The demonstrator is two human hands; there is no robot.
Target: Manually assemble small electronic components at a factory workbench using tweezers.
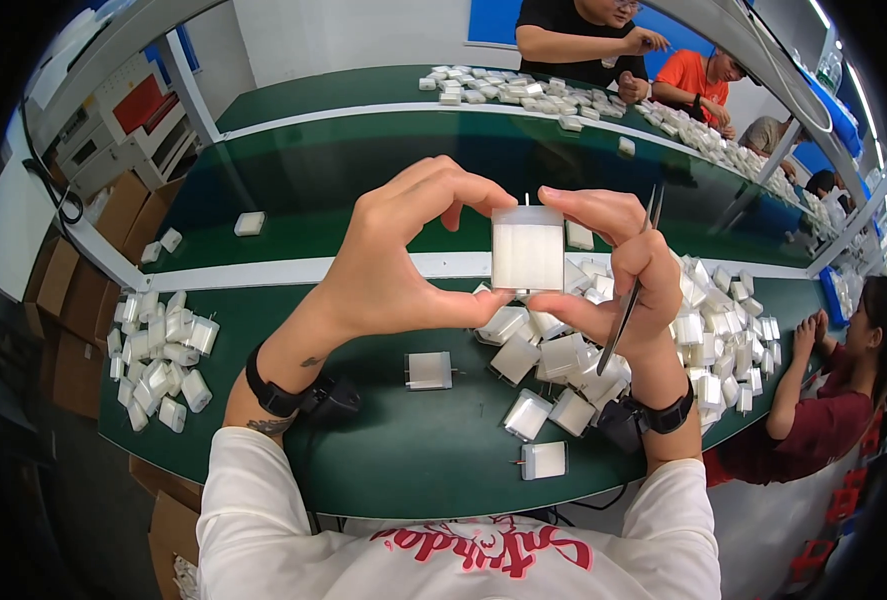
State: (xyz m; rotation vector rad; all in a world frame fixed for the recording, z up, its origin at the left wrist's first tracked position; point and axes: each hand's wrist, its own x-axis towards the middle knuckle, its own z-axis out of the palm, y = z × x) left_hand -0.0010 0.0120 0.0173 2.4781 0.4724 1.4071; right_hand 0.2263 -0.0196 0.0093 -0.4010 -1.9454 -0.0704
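Raised above the bench is a boxy white plug adapter [527,258] with thin metal pins. My left hand [388,245] pinches its left side, forefinger at the upper corner and thumb at the lower one. My right hand [631,262] grips the right corners in the same way. Steel tweezers [619,328] also sit in the right hand, slanting across the curled fingers. Below the hands, one adapter [428,371] lies alone on the green bench [383,450]. Another single adapter [544,461] rests near the front edge.
A large heap of adapters [703,330] spreads behind and beside my right wrist; a smaller pile [153,350] is at the left. White rails [293,272] cross the bench. Cardboard boxes [73,340] stand at left. Other people work at the far side and right.
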